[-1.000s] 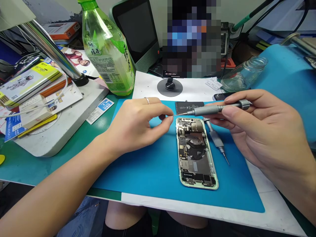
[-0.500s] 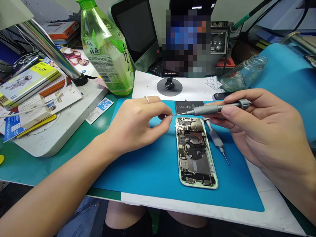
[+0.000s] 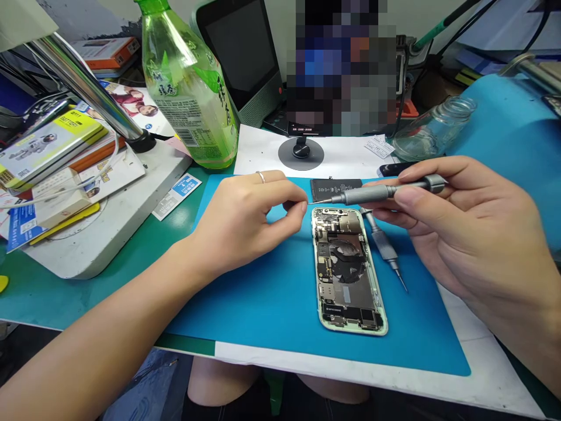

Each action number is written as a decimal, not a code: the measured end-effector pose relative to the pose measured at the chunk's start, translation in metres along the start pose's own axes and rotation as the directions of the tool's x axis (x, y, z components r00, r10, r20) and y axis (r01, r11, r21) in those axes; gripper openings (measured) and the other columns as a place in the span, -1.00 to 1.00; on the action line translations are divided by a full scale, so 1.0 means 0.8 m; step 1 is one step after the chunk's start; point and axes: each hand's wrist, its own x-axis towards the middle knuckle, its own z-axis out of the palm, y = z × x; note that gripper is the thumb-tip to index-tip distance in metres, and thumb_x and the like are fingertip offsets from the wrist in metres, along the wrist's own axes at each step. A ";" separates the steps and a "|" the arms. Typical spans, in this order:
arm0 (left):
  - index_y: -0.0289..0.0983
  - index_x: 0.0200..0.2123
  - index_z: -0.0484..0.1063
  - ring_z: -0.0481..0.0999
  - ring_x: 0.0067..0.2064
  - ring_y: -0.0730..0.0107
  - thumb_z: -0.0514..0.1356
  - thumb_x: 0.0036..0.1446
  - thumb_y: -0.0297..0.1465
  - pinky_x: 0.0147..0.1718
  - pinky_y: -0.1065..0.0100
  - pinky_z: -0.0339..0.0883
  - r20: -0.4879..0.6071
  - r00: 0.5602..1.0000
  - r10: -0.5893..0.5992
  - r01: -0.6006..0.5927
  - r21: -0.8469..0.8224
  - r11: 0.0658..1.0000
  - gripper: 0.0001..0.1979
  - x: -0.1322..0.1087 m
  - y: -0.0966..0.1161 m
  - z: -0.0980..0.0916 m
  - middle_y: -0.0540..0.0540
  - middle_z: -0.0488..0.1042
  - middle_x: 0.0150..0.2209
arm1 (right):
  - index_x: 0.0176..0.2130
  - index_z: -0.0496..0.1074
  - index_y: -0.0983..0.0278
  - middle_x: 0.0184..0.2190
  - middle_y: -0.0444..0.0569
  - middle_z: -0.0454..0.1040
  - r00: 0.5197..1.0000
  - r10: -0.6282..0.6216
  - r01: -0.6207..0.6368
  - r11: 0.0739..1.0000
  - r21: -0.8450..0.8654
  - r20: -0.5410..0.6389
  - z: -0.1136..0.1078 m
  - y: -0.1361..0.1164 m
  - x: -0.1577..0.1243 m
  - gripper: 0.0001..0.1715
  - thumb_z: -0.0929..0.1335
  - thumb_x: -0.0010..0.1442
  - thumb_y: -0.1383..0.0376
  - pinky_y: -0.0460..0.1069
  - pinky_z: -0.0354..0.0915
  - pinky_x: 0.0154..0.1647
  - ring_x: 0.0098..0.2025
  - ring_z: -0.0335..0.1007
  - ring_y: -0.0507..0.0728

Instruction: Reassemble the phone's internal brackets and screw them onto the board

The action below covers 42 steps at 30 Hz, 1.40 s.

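My right hand (image 3: 464, 228) grips a slim grey precision screwdriver (image 3: 372, 194) and holds it nearly level, its thin tip pointing left. At that tip, the thumb and forefinger of my left hand (image 3: 258, 219) are pinched together. Anything between those fingertips is too small to make out. Below the screwdriver lies an opened phone (image 3: 348, 275) with a pale green frame, its inner boards and coil area exposed. A second precision screwdriver (image 3: 385, 248) rests beside the phone's right edge. Behind them is a flat black phone battery (image 3: 335, 190), partly covered by the held screwdriver.
Everything lies on a blue mat (image 3: 254, 304). Behind it stand a round grey stand (image 3: 301, 153), a green tea bottle (image 3: 188, 99) and a glass jar (image 3: 433, 131). At left, a white lamp base (image 3: 96, 240) carries boxes and cards. A dark smart display (image 3: 239, 52) leans at the back.
Both hands keep almost the same pose. The screwdriver and the left fingertips have shifted very slightly to the right.
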 end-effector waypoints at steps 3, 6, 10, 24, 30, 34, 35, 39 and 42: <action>-0.25 -0.34 0.62 0.36 -0.49 0.55 0.27 0.29 -0.52 -0.45 0.41 0.24 -0.035 0.996 -0.084 0.081 -0.100 0.992 -0.84 0.001 0.003 0.003 0.04 0.60 -0.42 | -0.23 0.57 0.18 -0.28 -0.12 0.65 1.000 0.015 -0.015 0.999 0.033 0.003 0.000 -0.001 0.002 -0.60 0.69 0.04 0.12 -0.14 0.64 -0.20 -0.20 0.70 0.09; -0.23 -0.36 0.65 0.40 -0.48 0.52 0.29 0.26 -0.48 -0.48 0.42 0.27 -0.046 0.970 -0.239 0.220 -0.254 0.942 -0.85 0.003 0.006 0.007 0.05 0.63 -0.43 | -0.24 0.55 0.21 -0.29 -0.10 0.65 1.000 0.024 -0.024 0.999 0.031 0.004 -0.001 -0.002 0.004 -0.58 0.69 0.02 0.12 -0.14 0.64 -0.22 -0.25 0.70 0.09; -0.23 -0.36 0.69 0.50 -0.44 0.48 0.36 0.25 -0.36 -0.48 0.43 0.34 -0.007 0.909 -0.417 0.361 -0.487 0.795 -0.86 0.005 0.007 0.013 0.02 0.67 -0.42 | -0.24 0.55 0.23 -0.28 -0.08 0.64 1.000 0.023 -0.022 0.999 0.032 -0.009 -0.004 0.000 0.006 -0.61 0.67 0.04 0.14 -0.13 0.65 -0.21 -0.25 0.69 0.09; -0.21 -0.32 0.73 0.24 -0.55 0.59 0.40 0.23 -0.31 -0.61 0.43 0.11 0.169 0.818 -0.550 0.462 -0.762 0.454 -0.88 0.008 -0.002 0.021 -0.03 0.64 -0.43 | -0.22 0.61 0.18 -0.20 -0.05 0.67 0.992 -0.106 0.100 0.991 -0.084 -0.065 -0.001 -0.005 -0.009 -0.65 0.67 0.07 0.13 -0.08 0.69 -0.19 -0.17 0.71 0.13; -0.20 -0.34 0.73 0.24 -0.55 0.60 0.40 0.23 -0.33 -0.61 0.45 0.10 0.181 0.809 -0.559 0.465 -0.779 0.421 -0.89 0.007 -0.002 0.021 -0.02 0.64 -0.43 | -0.20 0.60 0.16 -0.12 -0.09 0.67 0.983 -0.177 0.169 0.974 -0.150 -0.040 0.001 -0.009 -0.014 -0.73 0.63 0.16 0.17 -0.12 0.68 -0.15 -0.01 0.70 0.13; -0.19 -0.35 0.74 0.25 -0.55 0.59 0.41 0.22 -0.33 -0.60 0.44 0.10 0.171 0.813 -0.557 0.456 -0.782 0.426 -0.89 0.007 -0.003 0.021 -0.01 0.64 -0.44 | -0.19 0.59 0.14 -0.10 -0.14 0.67 0.971 -0.233 0.218 0.952 -0.214 -0.049 0.001 -0.011 -0.019 -0.79 0.61 0.19 0.24 -0.15 0.68 -0.09 -0.02 0.69 0.06; -0.19 -0.35 0.74 0.25 -0.55 0.59 0.41 0.22 -0.33 -0.61 0.44 0.10 0.171 0.811 -0.559 0.459 -0.778 0.429 -0.89 0.007 -0.002 0.022 -0.01 0.64 -0.45 | -0.18 0.59 0.14 -0.09 -0.15 0.67 0.968 -0.244 0.226 0.946 -0.233 -0.052 0.001 -0.012 -0.019 -0.79 0.60 0.19 0.24 -0.15 0.68 -0.08 -0.02 0.68 0.05; -0.22 -0.37 0.73 0.27 -0.56 0.61 0.40 0.23 -0.38 -0.59 0.43 0.12 0.138 0.823 -0.551 0.437 -0.773 0.460 -0.89 0.008 0.000 0.023 0.01 0.64 -0.46 | -0.18 0.58 0.16 -0.09 -0.14 0.66 0.960 -0.275 0.248 0.923 -0.294 -0.051 0.002 -0.014 -0.020 -0.81 0.59 0.22 0.25 -0.19 0.66 -0.05 -0.01 0.68 0.04; -0.23 -0.38 0.72 0.30 -0.56 0.64 0.39 0.22 -0.44 -0.54 0.45 0.21 0.115 0.836 -0.536 0.408 -0.783 0.469 -0.88 0.009 0.001 0.023 0.04 0.64 -0.47 | -0.19 0.58 0.16 -0.09 -0.14 0.66 0.955 -0.294 0.269 0.913 -0.305 -0.038 0.003 -0.012 -0.018 -0.81 0.59 0.22 0.27 -0.19 0.67 -0.04 0.00 0.68 0.04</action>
